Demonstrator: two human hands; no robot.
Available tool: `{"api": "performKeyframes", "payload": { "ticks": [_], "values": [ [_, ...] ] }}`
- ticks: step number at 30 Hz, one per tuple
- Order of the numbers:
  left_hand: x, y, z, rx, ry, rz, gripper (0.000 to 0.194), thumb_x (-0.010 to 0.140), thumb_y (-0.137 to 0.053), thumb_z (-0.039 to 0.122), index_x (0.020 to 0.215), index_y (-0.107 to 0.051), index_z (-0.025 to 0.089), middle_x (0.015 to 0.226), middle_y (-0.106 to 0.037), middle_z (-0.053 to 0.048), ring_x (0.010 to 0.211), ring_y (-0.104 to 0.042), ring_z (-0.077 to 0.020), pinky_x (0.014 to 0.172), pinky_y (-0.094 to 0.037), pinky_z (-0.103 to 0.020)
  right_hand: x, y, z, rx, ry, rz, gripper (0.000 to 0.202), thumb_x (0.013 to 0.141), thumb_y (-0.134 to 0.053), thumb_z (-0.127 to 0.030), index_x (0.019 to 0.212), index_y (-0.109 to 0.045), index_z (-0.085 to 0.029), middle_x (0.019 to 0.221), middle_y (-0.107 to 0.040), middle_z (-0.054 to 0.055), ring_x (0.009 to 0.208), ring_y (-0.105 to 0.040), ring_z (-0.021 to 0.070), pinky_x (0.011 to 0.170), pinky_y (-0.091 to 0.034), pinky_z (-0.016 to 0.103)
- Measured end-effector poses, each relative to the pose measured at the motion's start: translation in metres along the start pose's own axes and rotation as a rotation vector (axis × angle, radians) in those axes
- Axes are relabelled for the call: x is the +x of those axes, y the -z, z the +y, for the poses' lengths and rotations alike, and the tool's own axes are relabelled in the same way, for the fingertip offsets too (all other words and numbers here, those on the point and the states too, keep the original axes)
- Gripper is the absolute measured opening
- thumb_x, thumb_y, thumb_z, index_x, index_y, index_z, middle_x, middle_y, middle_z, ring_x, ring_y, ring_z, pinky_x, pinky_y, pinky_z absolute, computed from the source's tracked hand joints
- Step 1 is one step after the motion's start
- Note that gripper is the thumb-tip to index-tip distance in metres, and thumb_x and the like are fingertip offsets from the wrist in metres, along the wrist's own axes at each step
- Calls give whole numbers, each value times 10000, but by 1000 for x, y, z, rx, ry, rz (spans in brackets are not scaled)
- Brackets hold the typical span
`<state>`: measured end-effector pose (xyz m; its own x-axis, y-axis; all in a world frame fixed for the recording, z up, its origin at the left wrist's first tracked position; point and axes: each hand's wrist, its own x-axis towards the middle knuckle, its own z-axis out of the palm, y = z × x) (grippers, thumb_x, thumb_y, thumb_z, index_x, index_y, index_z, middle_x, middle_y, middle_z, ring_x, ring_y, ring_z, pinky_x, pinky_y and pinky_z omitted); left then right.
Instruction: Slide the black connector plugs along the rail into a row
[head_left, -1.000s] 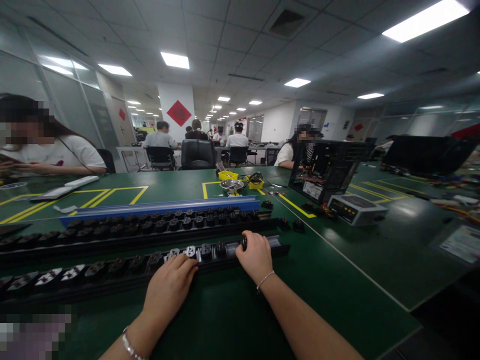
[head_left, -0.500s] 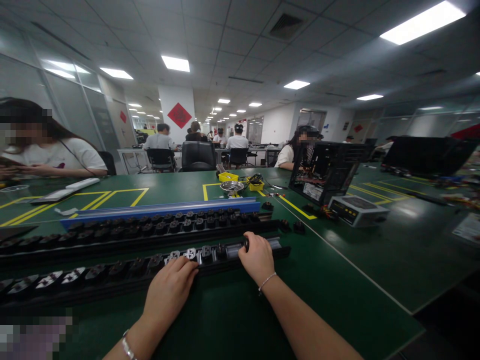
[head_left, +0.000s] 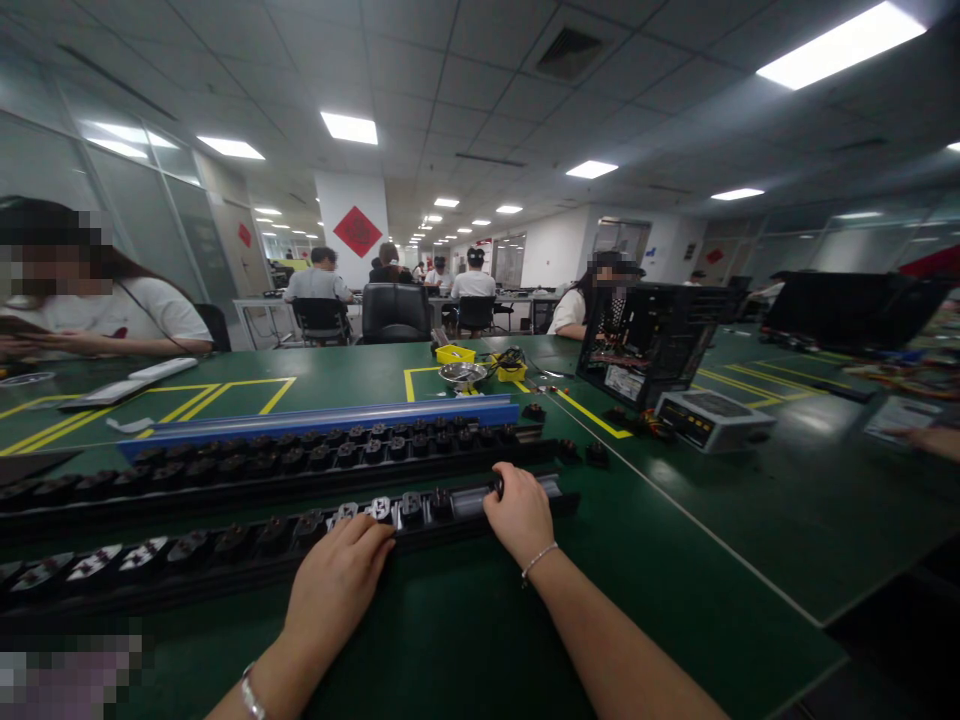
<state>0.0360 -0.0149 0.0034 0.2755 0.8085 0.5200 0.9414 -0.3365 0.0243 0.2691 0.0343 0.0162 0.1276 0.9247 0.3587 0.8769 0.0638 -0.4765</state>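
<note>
The front black rail (head_left: 480,517) runs across the green table, with a row of black socket modules (head_left: 411,506) seated along its channel. Some of these show pale, shiny top faces. My left hand (head_left: 341,565) is closed over the near edge of the rail, its fingertips beside the modules. Farther right, my right hand (head_left: 519,512) pinches a small black socket module (head_left: 499,486) at the rail's channel, just past the last seated one. My fingers hide most of that piece, so whether it sits in the channel cannot be told.
Behind lies another filled black rail (head_left: 450,459) and a blue rail (head_left: 322,418). A few loose modules (head_left: 597,454) lie near their right ends. Beyond are a metal dish (head_left: 463,374), a yellow box (head_left: 455,355), an open computer case (head_left: 652,340) and a power supply (head_left: 715,420). People sit around.
My right hand has shifted slightly to the right along the rail with the module. My left hand stays almost where it was. Another person's hand has appeared at the far right edge.
</note>
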Motion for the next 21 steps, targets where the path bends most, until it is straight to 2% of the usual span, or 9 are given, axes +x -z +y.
{"api": "performKeyframes", "payload": {
  "ticks": [13, 21],
  "values": [
    [0, -2, -1, 5, 1, 13, 243, 857, -431, 316, 899, -661, 248, 853, -638, -11, 778, -578, -149, 698, -447, -270, 2, 0, 2, 11, -15, -29, 376, 726, -458, -164, 1084, -574, -179, 1080, -622, 64, 1058, -509, 199, 885, -354, 302],
    [0, -1, 0, 4, -4, 27, 249, 858, -425, 317, 892, -663, 254, 844, -641, -14, 775, -580, -150, 703, -449, -269, 3, -2, 5, 2, 3, -1, 387, 717, -453, -142, 1080, -583, -174, 1089, -619, 67, 1049, -512, 195, 893, -355, 288]
  ]
}}
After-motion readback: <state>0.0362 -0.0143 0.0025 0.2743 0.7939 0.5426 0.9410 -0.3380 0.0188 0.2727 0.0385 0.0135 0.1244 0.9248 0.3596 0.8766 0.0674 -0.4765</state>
